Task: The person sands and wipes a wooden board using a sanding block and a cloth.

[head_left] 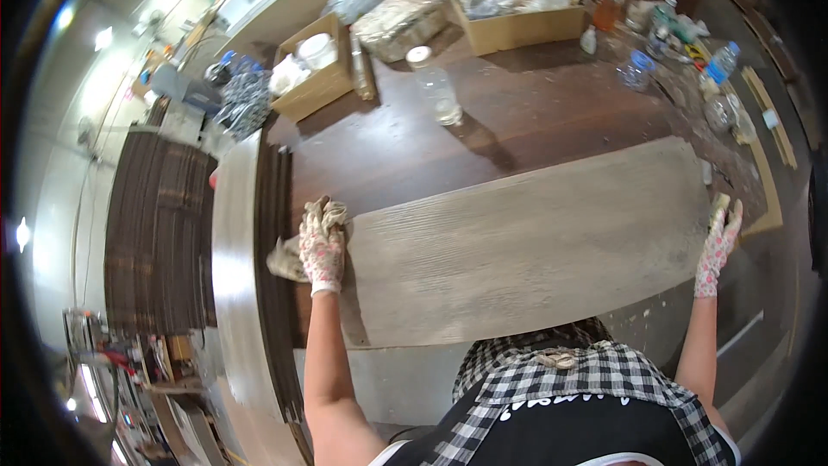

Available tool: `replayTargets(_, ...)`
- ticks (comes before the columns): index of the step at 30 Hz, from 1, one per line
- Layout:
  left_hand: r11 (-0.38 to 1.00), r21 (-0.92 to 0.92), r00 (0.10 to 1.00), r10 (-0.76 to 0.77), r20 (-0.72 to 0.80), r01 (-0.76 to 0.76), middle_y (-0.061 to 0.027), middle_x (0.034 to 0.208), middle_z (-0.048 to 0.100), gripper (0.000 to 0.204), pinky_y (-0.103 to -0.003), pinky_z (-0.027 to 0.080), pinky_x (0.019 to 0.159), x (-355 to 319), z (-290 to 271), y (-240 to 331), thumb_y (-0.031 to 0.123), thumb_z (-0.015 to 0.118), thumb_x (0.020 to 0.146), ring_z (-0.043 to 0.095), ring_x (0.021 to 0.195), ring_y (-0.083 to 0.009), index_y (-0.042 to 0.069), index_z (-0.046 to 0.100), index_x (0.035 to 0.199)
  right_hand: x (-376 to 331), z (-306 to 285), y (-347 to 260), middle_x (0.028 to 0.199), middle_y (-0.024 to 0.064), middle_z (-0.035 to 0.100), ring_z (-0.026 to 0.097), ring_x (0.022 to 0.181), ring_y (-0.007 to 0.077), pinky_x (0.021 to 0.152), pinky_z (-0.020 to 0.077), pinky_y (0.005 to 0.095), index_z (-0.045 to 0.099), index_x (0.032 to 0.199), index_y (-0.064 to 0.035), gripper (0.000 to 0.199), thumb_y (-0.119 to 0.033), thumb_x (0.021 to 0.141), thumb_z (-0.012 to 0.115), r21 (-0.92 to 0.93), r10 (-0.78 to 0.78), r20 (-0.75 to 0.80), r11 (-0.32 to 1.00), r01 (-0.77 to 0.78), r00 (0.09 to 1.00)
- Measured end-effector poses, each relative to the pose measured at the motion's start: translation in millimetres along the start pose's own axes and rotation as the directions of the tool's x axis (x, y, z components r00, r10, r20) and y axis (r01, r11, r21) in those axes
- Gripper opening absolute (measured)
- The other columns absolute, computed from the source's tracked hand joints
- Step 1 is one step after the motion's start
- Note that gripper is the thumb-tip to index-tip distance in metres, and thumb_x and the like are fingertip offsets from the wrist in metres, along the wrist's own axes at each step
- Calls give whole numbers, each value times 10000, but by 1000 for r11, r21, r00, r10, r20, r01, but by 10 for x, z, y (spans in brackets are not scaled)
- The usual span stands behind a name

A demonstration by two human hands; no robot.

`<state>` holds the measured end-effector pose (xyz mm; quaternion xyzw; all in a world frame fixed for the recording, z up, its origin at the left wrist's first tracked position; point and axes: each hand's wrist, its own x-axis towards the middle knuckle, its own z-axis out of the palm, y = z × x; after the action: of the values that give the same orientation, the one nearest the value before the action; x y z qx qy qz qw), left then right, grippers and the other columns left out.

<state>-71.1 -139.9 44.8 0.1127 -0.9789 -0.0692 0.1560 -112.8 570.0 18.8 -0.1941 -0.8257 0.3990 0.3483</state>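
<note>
A grey-brown wood-grain panel [517, 242] lies flat in front of me on a dark brown table [371, 155]. At its left end my left hand [323, 250], in a white glove with a pink pattern, is closed on a crumpled beige rag [287, 261]. Part of the cloth bunches out above and beside the fingers. My right hand [721, 246], gloved the same way, is at the panel's right end. Its fingers are closed around a small yellowish block [719, 204], whose exact kind I cannot make out.
To the left stand stacked panels [237, 267] and a darker stack [155, 229]. Across the table are a clear jar [437, 91], a cardboard box with a white tub [316, 78], another open box [517, 30] and a wrapped bundle [398, 24]. Several bottles [636, 69] crowd the far right.
</note>
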Motion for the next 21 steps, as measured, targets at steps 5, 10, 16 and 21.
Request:
replayTargets(5,922,-51,915,387,118,-383,-121,1357,482,506,-426,336,1051,192,130,1420,189,561,835,444,1242,-327,134,481,1332,63,47,-261,1409,189,388,384,1302,285,1099,278,366,318,1396,27,504,-184,966,476,-84,-31,-15,996,29,999)
replayTargets(10,818,-325,793,557,247,-474,-123,1420,416,587,-442,312,1074,349,383,3240,242,604,824,402,1289,-339,148,420,1374,-36,132,-327,1423,194,367,345,1330,283,1109,256,366,313,1395,38,519,-199,964,479,19,45,-105,999,-44,993)
replayTargets(16,631,-446,616,762,200,-635,-113,1485,320,613,-426,290,1087,465,806,4897,290,558,865,334,1340,-334,130,348,1419,-263,183,-510,1447,171,326,337,1325,257,1097,267,358,262,1423,29,587,-266,963,477,250,120,-59,963,-102,991)
replayTargets(21,538,-439,566,821,78,-720,-109,1493,304,618,-433,267,1102,574,1149,5607,270,560,861,280,1370,-323,77,349,1409,-390,300,-628,1394,183,405,446,1232,285,1043,344,380,328,1388,39,541,-217,942,496,304,71,-82,952,-43,994)
